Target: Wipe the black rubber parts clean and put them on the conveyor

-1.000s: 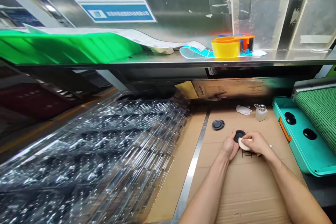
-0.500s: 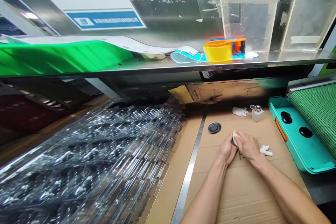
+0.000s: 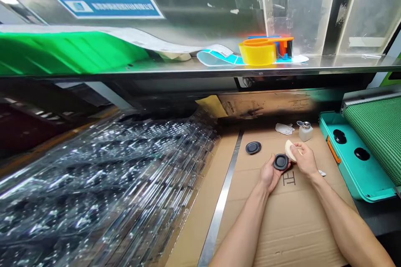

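Observation:
My left hand (image 3: pixel 270 172) holds a round black disc (image 3: pixel 280 161) by its edge, just above the cardboard sheet (image 3: pixel 291 221). My right hand (image 3: pixel 304 159) pinches a small cream-coloured pad (image 3: pixel 289 150), lifted to the right of the disc and apart from it. A second black disc (image 3: pixel 253 147) lies flat on the cardboard to the left of my hands. A small clear bottle with a metal top (image 3: pixel 305 131) stands behind my right hand.
A stack of clear plastic trays (image 3: pixel 103 192) fills the left. A teal conveyor frame (image 3: pixel 354 162) with two black discs and a green belt (image 3: pixel 377 129) sits right. A steel shelf (image 3: pixel 219 69) above carries a yellow tape roll (image 3: pixel 258 53). Crumpled white wipes (image 3: pixel 284 128) lie near the bottle.
My right hand has lifted the pad off the black disc and moved it right, uncovering the disc in my left hand. The view has shifted slightly.

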Tool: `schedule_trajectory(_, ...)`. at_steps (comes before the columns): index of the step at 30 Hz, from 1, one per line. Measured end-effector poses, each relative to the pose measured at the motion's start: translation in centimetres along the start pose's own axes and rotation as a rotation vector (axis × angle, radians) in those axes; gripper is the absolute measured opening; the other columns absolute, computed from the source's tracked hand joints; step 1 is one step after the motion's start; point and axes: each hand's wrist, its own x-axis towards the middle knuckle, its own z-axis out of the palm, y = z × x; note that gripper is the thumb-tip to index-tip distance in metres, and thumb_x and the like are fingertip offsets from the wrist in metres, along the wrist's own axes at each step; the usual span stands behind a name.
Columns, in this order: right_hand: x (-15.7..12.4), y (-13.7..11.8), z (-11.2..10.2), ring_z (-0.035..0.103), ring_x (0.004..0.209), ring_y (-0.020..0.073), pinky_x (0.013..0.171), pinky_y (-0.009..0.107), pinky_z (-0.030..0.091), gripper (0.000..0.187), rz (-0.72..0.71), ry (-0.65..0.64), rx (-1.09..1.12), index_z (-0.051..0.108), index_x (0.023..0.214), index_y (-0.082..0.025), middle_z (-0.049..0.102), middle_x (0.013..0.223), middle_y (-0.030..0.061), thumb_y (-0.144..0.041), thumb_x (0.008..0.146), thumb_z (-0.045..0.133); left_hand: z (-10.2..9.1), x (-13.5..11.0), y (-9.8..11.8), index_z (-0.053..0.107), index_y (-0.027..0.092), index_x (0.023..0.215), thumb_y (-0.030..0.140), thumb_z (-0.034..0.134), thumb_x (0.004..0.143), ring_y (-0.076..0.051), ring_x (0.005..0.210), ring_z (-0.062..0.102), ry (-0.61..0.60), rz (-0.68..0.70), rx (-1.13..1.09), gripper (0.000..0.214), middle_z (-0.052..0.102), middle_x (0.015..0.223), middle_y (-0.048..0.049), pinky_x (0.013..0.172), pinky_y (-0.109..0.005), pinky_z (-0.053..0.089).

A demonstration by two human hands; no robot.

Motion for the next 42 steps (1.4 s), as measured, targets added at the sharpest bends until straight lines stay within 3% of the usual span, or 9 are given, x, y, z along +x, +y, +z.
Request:
schedule_trajectory(2, -0.6, -1.2, 0.1, 0.058, 0.054, 0.0140, 0.050, 0.024, 0.044, 0.049, 0.029, -0.059, 0.214, 0.057, 0.102, -0.020, 0.065, 0.067, -0.0009, -0.063, 0.080, 0.070, -0.1, 0.1, -0.1, 0.070, 0.009, 0.098, 0.036, 0.045, 0.102, -0.024, 0.087, 0.071, 0.009, 0.009, -0.001, 0.037, 0.075, 0.095, -0.0150, 0.090, -0.045, 0.057)
schedule_trajectory(5, -1.8, -2.6, 0.7, 0.051, 0.047, 0.0096, 0.044, 0.020, 0.038, 0.050, 0.034, -0.084, 0.326, 0.056, 0.101, -0.020, 0.061, 0.063, -0.0035, -0.060, 0.078, 0.075, -0.3, 0.3, -0.1, 0.070, 0.010, 0.101, 0.035, 0.047, 0.101, -0.022, 0.084, 0.070, 0.021, 0.018, -0.010, 0.034, 0.075, 0.096, -0.0130, 0.089, -0.043, 0.057)
schedule_trajectory(19, -2.3, -3.0, 0.7, 0.047, 0.047, 0.0082, 0.044, 0.019, 0.035, 0.048, 0.044, -0.113, 0.403, 0.055, 0.102, -0.021, 0.055, 0.062, -0.0058, -0.059, 0.080, 0.073, 0.3, -0.2, 0.1, 0.071, 0.008, 0.102, 0.037, 0.048, 0.101, -0.022, 0.085, 0.069, -0.013, 0.012, 0.015, 0.037, 0.074, 0.101, -0.0145, 0.090, -0.041, 0.055)
schedule_trajectory(22, -2.2, -2.1, 0.5, 0.056, 0.055, 0.0128, 0.051, 0.023, 0.042, 0.046, -0.001, -0.104, 0.161, 0.055, 0.107, -0.021, 0.063, 0.071, -0.0014, -0.062, 0.087, 0.063, 0.5, -0.3, 0.3, 0.069, 0.012, 0.108, 0.039, 0.049, 0.100, -0.021, 0.088, 0.068, -0.044, 0.014, -0.012, 0.035, 0.073, 0.104, -0.0122, 0.089, -0.041, 0.056)
schedule_trajectory(27, -2.3, 0.1, 1.1, 0.068, 0.081, 0.0214, 0.071, 0.028, 0.044, 0.034, -0.155, -0.149, -0.807, 0.058, 0.124, -0.025, 0.073, 0.100, 0.0063, -0.046, 0.096, 0.053, 0.5, -0.3, 0.6, 0.066, 0.015, 0.116, 0.038, 0.044, 0.102, -0.022, 0.099, 0.068, -0.038, 0.004, -0.119, 0.035, 0.072, 0.109, -0.0124, 0.094, -0.040, 0.054)
schedule_trajectory(30, -1.6, 0.8, 1.5, 0.068, 0.084, 0.0220, 0.070, 0.028, 0.041, 0.036, -0.130, -0.134, -1.116, 0.057, 0.130, -0.026, 0.073, 0.107, 0.0088, -0.043, 0.102, 0.042, 0.3, -0.4, 0.8, 0.067, 0.012, 0.111, 0.032, 0.044, 0.102, -0.023, 0.106, 0.067, -0.073, -0.017, -0.155, 0.032, 0.070, 0.116, -0.0146, 0.096, -0.039, 0.054)
schedule_trajectory(33, -0.4, 0.8, 0.7, 0.068, 0.082, 0.0221, 0.069, 0.028, 0.038, 0.038, -0.043, 0.033, -1.177, 0.057, 0.131, -0.026, 0.074, 0.101, 0.0090, -0.046, 0.104, 0.039, 0.3, -0.5, 0.9, 0.067, 0.011, 0.108, 0.020, 0.049, 0.097, -0.023, 0.104, 0.068, -0.095, -0.030, -0.115, 0.023, 0.069, 0.116, -0.0149, 0.093, -0.039, 0.056)
schedule_trajectory(36, 0.2, 0.5, -0.8, 0.067, 0.081, 0.0227, 0.069, 0.028, 0.038, 0.040, 0.007, 0.122, -1.126, 0.059, 0.131, -0.026, 0.074, 0.097, 0.0085, -0.048, 0.103, 0.040, 0.3, -0.4, 0.9, 0.065, 0.007, 0.109, 0.011, 0.051, 0.092, -0.023, 0.095, 0.072, -0.022, -0.023, -0.049, 0.022, 0.071, 0.108, -0.0184, 0.087, -0.035, 0.057)
schedule_trajectory(42, 0.2, 0.3, -2.6, 0.067, 0.088, 0.0245, 0.073, 0.029, 0.041, 0.040, 0.043, 0.134, -1.017, 0.063, 0.127, -0.026, 0.074, 0.101, 0.0088, -0.049, 0.100, 0.044, 0.4, -0.7, 1.8, 0.055, 0.016, 0.130, 0.029, 0.051, 0.097, -0.028, 0.103, 0.072, -0.045, -0.107, -0.178, 0.036, 0.067, 0.119, -0.0190, 0.085, -0.038, 0.058)
